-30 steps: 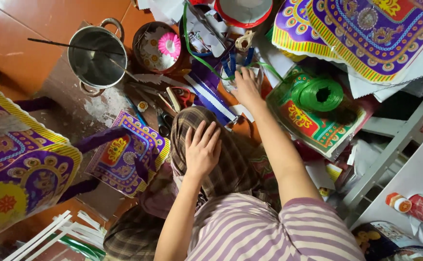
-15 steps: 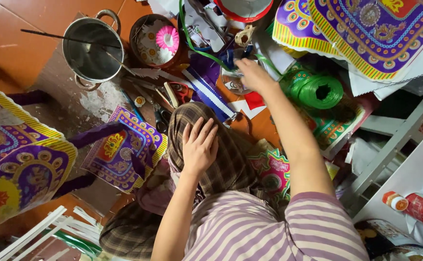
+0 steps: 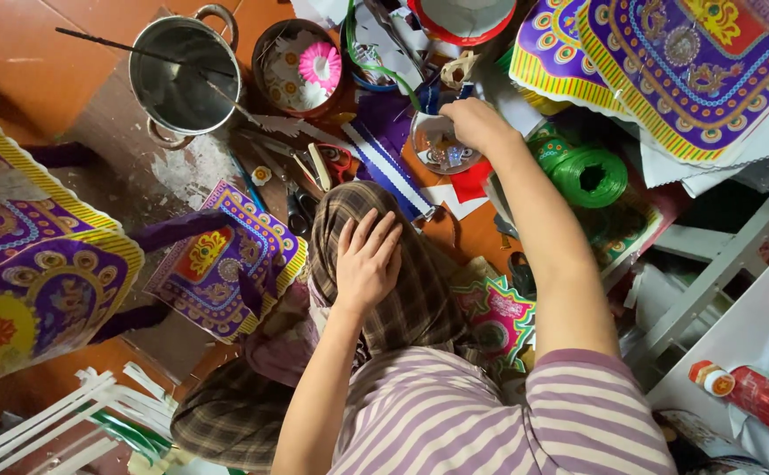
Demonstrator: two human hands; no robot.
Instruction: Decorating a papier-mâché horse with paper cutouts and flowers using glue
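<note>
- An orange-brown tiled floor (image 3: 15, 53) is crowded with craft materials, seen from above by a person sitting on it in a striped purple shirt.
- The landmark is the shiny steel pot (image 3: 186, 75) at upper left; a thin dark stick (image 3: 138, 53) lies across its rim, its long axis running left to right and slightly downward.
- Right of the pot, the right hand (image 3: 477, 123) is clenched around the edge of a small clear plastic container (image 3: 437, 145). What is inside is too blurred to tell, and so is which way its opening faces.
- Below and right of the pot, the left hand (image 3: 368, 259) rests flat, fingers spread and grasping nothing, on the checked brown cloth (image 3: 402, 290) over the raised knee.
- Just right of the pot stands a round brown bowl (image 3: 301, 66) holding pink and white paper flowers.
- Between the pot and the knee lie scissors (image 3: 298, 207) and small tools, beside a blue-and-white striped paper strip (image 3: 384, 167).
- A green spool of cord (image 3: 588, 176) sits just right of the right forearm.
- Purple and yellow patterned paper panels (image 3: 32, 264) lie below the pot; another (image 3: 692, 62) lies far right of it.
</note>
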